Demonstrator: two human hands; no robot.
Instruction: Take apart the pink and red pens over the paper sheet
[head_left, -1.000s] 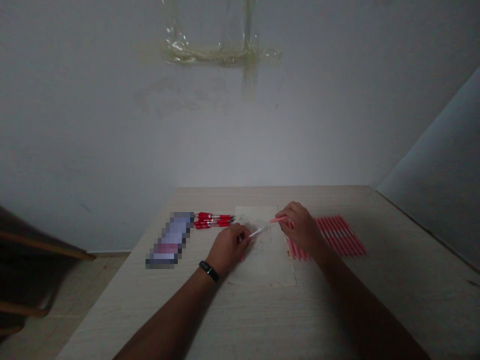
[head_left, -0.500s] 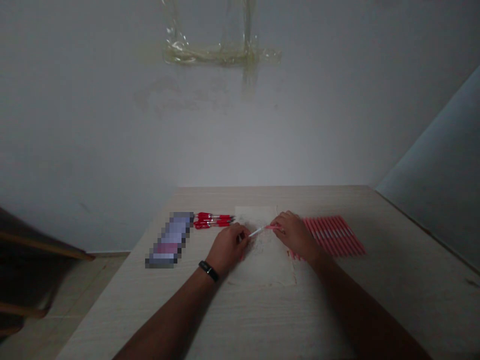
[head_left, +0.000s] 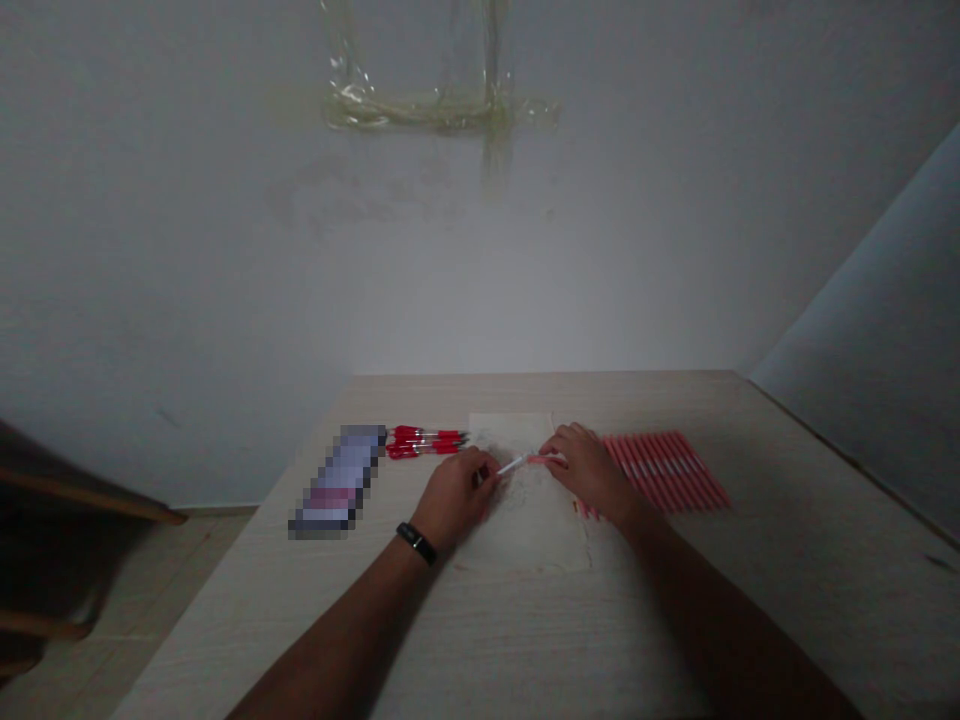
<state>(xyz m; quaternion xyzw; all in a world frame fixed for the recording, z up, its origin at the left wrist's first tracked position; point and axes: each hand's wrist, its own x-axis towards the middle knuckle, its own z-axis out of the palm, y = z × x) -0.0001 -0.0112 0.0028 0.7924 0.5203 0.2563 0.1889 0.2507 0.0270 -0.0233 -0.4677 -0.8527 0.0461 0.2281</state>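
Observation:
My left hand (head_left: 456, 492), with a black band on its wrist, is closed with thumb and fingers on the white end of a slim pen (head_left: 514, 465). The pink-red end of that pen is pinched in my right hand (head_left: 590, 470). Whether the two ends are joined or separate pieces is too blurred to tell. Both hands are over a pale sheet (head_left: 525, 535) with faint marks on it. Just right of my right hand lies a neat row of several pink-red pens (head_left: 671, 470), partly hidden by that hand.
Several red pens with clear parts (head_left: 426, 443) lie beyond my left hand. Left of them is a pixelated phone-like device (head_left: 341, 480). The wooden table (head_left: 510, 640) meets a wall (head_left: 600, 270) at its back edge. Dark furniture (head_left: 67, 520) stands at the lower left.
The pink-red end has tilted slightly and sits a little lower in front of my right fingers. Both hands stay in nearly the same place.

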